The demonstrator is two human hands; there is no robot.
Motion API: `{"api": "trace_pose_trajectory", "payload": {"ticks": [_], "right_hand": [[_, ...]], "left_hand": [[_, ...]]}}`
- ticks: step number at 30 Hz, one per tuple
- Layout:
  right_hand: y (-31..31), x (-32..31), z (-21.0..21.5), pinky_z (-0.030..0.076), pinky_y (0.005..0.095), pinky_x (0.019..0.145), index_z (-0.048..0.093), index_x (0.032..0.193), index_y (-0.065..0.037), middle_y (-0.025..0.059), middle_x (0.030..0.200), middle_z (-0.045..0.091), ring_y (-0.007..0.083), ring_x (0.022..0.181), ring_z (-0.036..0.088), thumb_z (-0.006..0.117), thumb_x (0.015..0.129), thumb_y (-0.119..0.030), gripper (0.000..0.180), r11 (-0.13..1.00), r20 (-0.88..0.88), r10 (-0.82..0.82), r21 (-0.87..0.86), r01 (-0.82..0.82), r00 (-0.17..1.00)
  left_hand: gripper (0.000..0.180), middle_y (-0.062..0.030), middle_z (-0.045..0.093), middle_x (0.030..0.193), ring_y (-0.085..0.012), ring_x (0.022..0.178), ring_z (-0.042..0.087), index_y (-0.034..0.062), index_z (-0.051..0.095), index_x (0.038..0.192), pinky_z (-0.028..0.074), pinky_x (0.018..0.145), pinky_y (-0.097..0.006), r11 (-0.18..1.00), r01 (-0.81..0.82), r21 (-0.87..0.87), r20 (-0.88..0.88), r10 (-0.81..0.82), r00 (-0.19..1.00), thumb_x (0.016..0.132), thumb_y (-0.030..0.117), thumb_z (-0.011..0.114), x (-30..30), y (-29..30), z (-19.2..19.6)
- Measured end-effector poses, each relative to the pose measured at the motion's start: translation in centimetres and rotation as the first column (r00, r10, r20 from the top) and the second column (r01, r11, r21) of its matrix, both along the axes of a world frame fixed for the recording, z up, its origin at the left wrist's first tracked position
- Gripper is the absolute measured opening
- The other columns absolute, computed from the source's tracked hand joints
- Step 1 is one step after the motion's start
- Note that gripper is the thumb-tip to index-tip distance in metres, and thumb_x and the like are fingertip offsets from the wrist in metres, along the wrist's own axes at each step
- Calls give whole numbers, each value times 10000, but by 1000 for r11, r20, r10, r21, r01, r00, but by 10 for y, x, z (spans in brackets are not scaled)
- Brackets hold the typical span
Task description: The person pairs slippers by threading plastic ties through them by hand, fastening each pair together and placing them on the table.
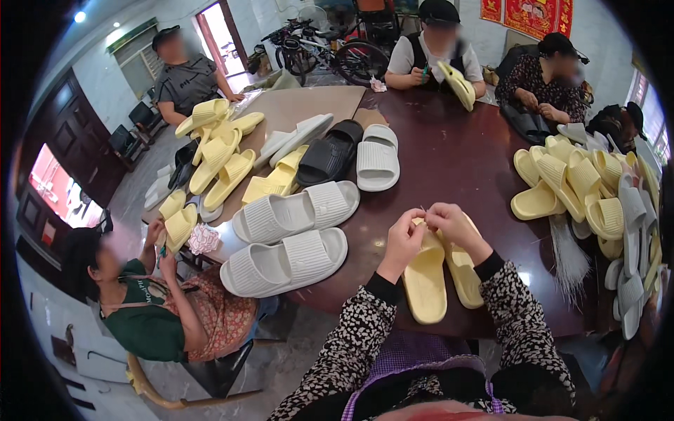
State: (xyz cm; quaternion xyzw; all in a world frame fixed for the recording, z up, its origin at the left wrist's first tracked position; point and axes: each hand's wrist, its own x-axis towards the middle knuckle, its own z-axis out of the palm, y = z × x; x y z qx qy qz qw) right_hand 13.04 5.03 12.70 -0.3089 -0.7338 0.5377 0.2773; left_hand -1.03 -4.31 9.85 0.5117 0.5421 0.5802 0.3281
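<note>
Our left hand (401, 245) and right hand (453, 226) pinched narrow, anything held too small to tell, yellow slippers (425, 284) below the grip

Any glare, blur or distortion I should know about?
Head view: left hand and right hand fairly sharp, detail where they meet too fine to read; head view: a white glare spot on the glossy table beside the right sleeve; head view: fisheye bends edges, corners black.

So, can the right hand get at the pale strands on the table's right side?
Probably yes: I see only tabletop between the right hand and the pale strands, though piled yellow slippers crowd their upper end.
</note>
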Motion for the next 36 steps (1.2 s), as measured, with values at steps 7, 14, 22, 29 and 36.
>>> {"api": "trace_pose_trajectory", "payload": {"ticks": [7,14,22,29,36], "right_hand": [[-35,12,-14,432,224,568,607,766,15,6,703,588,67,640,533,591,850,-67,119,976,-198,-215,-59,208,956],[-31,33,-30,465,220,636,626,876,32,22,762,621,78,707,566,578,859,-29,79,899,-163,-287,295,324,944],[9,35,-54,459,217,616,646,857,20,2,738,615,69,679,556,596,862,-46,82,912,-234,-359,116,393,903],[7,45,-65,429,197,568,659,861,19,-15,716,597,36,645,525,618,869,-68,97,956,-235,-280,18,292,931],[7,42,-70,416,179,548,655,867,9,-32,713,578,27,628,509,615,879,-63,84,957,-182,-270,61,284,946]], "left_hand": [[201,-36,630,977,-64,805,585,7,578,1079,475,678,-206,974,203,100,241,-221,945,886,5,524,11,8,-12],[118,-52,650,859,-97,777,607,-13,609,973,493,671,-245,974,225,9,75,-225,971,881,44,562,23,22,-31],[54,10,599,749,-29,602,497,19,620,909,402,544,-162,984,173,-43,338,-149,929,893,51,579,20,62,-43],[58,11,591,733,-25,592,485,25,619,909,386,542,-153,977,214,-9,493,-182,851,898,67,580,31,61,-47],[78,4,597,757,-29,602,493,21,624,935,389,545,-150,974,225,6,498,-198,844,905,75,577,28,61,-51]]}}
